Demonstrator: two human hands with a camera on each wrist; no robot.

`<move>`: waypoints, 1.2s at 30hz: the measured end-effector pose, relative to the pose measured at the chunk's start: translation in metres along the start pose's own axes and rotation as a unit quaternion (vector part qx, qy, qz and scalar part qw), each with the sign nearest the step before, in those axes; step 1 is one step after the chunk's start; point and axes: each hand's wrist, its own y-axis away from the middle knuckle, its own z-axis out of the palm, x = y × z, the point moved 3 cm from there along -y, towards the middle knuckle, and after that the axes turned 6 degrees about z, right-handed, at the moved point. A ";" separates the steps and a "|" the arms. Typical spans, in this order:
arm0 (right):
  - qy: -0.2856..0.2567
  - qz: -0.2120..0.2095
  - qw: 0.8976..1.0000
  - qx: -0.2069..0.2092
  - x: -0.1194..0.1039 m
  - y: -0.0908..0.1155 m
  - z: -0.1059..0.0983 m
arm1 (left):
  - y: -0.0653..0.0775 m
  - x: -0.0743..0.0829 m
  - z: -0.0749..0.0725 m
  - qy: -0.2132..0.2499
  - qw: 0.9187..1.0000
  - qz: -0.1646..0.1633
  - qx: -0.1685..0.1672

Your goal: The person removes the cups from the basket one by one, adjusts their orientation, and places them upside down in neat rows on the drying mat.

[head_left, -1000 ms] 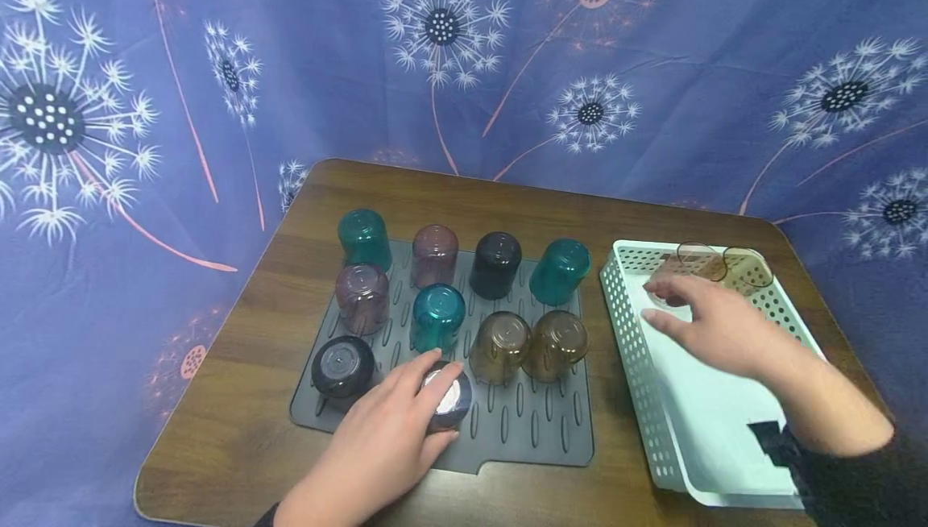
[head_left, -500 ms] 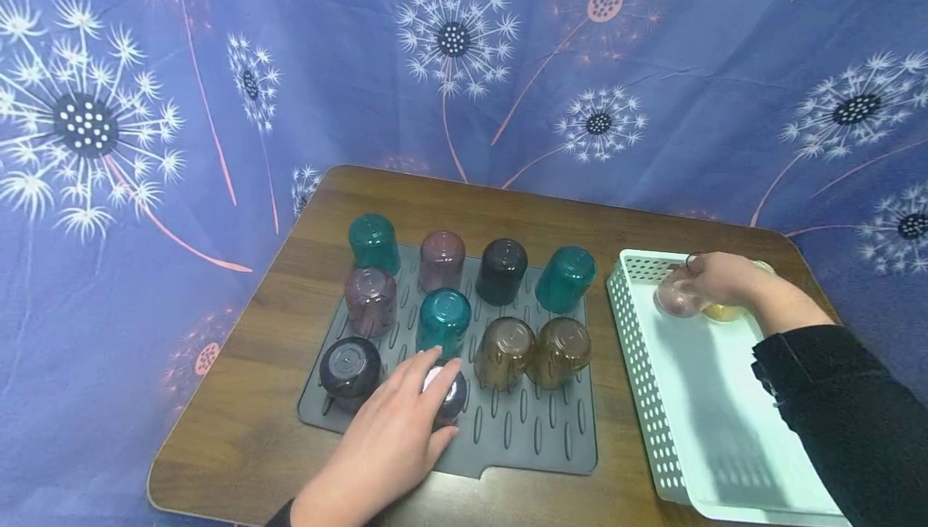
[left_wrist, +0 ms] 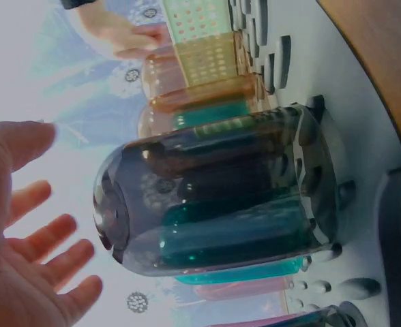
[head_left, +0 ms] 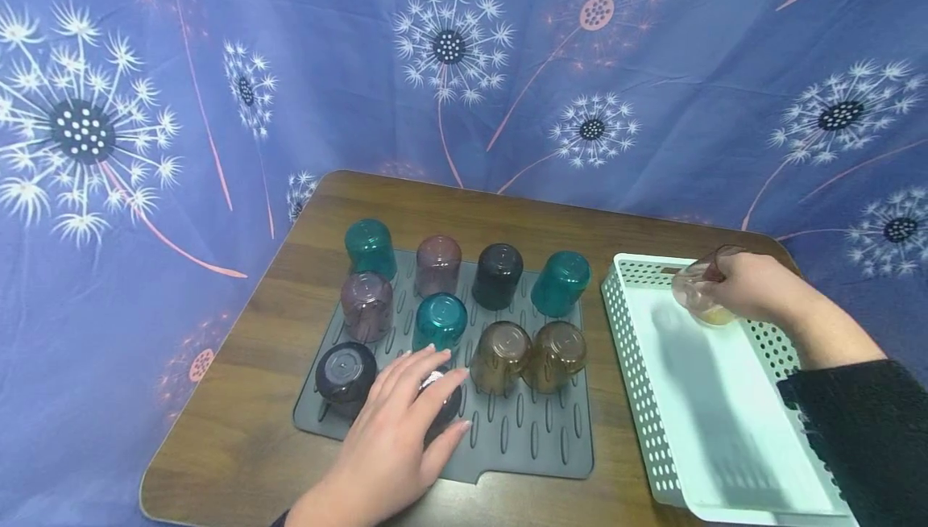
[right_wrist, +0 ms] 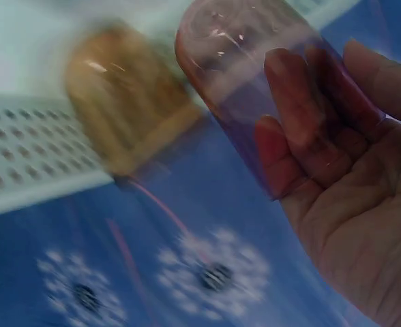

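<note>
My right hand [head_left: 761, 289] is at the far end of the mint basket [head_left: 648, 414], gripping a clear pink drinking glass [right_wrist: 241, 68]. In the right wrist view, fingers show through the glass wall near its rim, and its base points away from the palm. Beside it is a blurred amber glass [right_wrist: 129, 102], mostly covered in the head view. My left hand [head_left: 395, 422] hovers at an upside-down dark grey glass [left_wrist: 214, 197] at the front of the grey drying mat [head_left: 511, 456]. The left wrist view shows its spread fingers apart from that glass.
Several upturned glasses stand on the mat: a teal glass [head_left: 441, 321] in the middle, brown glasses [head_left: 500, 358] to the right, a dark glass [head_left: 345, 378] at front left, others behind. The wooden table [head_left: 217, 430] meets a blue dandelion-print cloth [head_left: 326, 68] at the back.
My right hand has reached into the basket, taken hold of the pink glass and lifted it slightly. My left hand has loosened from the dark grey glass, its fingers spreading.
</note>
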 end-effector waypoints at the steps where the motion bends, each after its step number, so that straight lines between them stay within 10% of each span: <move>1: -0.008 0.010 1.000 0.014 -0.004 0.011 -0.008 | 0.000 0.001 0.000 0.008 1.000 0.011 0.014; 6: -0.118 0.027 0.983 0.141 -0.045 0.069 -0.024 | -0.006 0.005 0.000 0.042 0.997 0.038 0.059; 10: -0.336 -0.124 0.913 0.196 -0.096 0.104 0.014 | -0.011 0.012 0.002 0.071 0.991 0.061 0.090; 12: -0.472 -0.241 0.839 0.126 -0.120 0.114 0.045 | -0.013 0.017 0.003 0.085 0.988 0.081 0.098; 14: -0.593 -0.317 0.740 0.006 -0.143 0.120 0.076 | -0.015 0.022 0.005 0.100 0.987 0.092 0.084; 19: -0.763 -0.319 0.507 -0.244 -0.182 0.128 0.136 | -0.016 0.028 0.009 0.144 0.982 0.114 0.047; 21: -0.794 -0.303 0.438 -0.292 -0.190 0.131 0.151 | -0.015 0.028 0.010 0.161 0.979 0.118 0.034; 23: -0.808 -0.283 0.406 -0.318 -0.194 0.132 0.160 | -0.015 0.028 0.011 0.177 0.978 0.110 0.014; 24: -0.810 -0.270 0.410 -0.322 -0.194 0.132 0.163 | -0.015 0.028 0.011 0.176 0.978 0.108 0.009; 26: -0.799 -0.228 0.454 -0.322 -0.188 0.132 0.166 | -0.017 0.029 0.013 0.168 0.980 0.108 0.004; 31: -0.701 -0.115 0.639 -0.297 -0.153 0.130 0.155 | -0.023 0.031 0.018 0.107 0.986 0.124 -0.009; 36: -0.587 -0.073 0.771 -0.235 -0.099 0.127 0.114 | -0.027 0.035 0.031 0.030 0.985 0.152 -0.082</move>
